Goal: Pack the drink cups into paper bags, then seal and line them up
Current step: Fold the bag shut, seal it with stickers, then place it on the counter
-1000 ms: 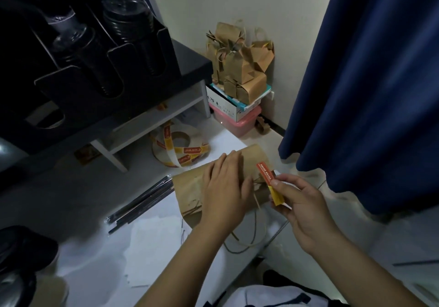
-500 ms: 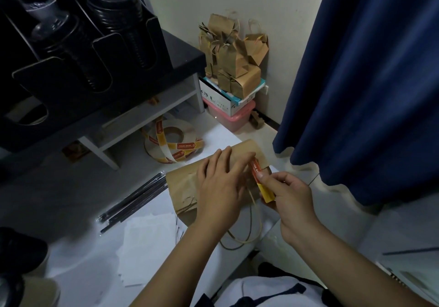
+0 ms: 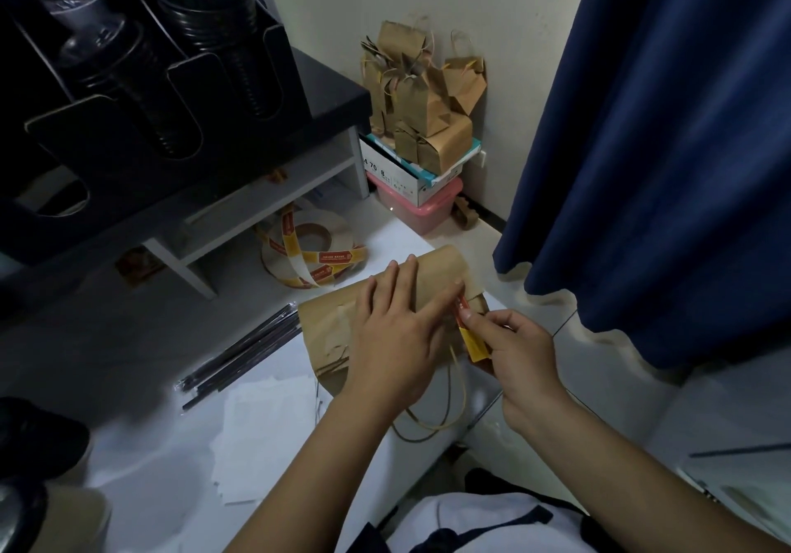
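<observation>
A brown paper bag (image 3: 436,272) lies on its side on the white counter (image 3: 368,244), its string handles hanging over the near edge. My left hand (image 3: 396,330) presses flat on the bag, its fingers spread over the folded top. My right hand (image 3: 515,353) pinches a red and yellow sticker strip (image 3: 471,336) and holds its upper end against the bag's folded edge, next to my left forefinger. No drink cup shows; the bag hides its contents.
A roll of red and yellow stickers (image 3: 310,253) lies behind the bag. Black wrapped straws (image 3: 244,349) and white napkins (image 3: 265,428) lie to the left. Packed paper bags (image 3: 421,103) sit on boxes by the wall. Black lid and cup holders (image 3: 141,81) stand at left, a blue curtain (image 3: 663,145) at right.
My right hand has brought the sticker from beside the bag onto its folded edge. My left hand has stayed pressed on the bag, and the view has shifted a little.
</observation>
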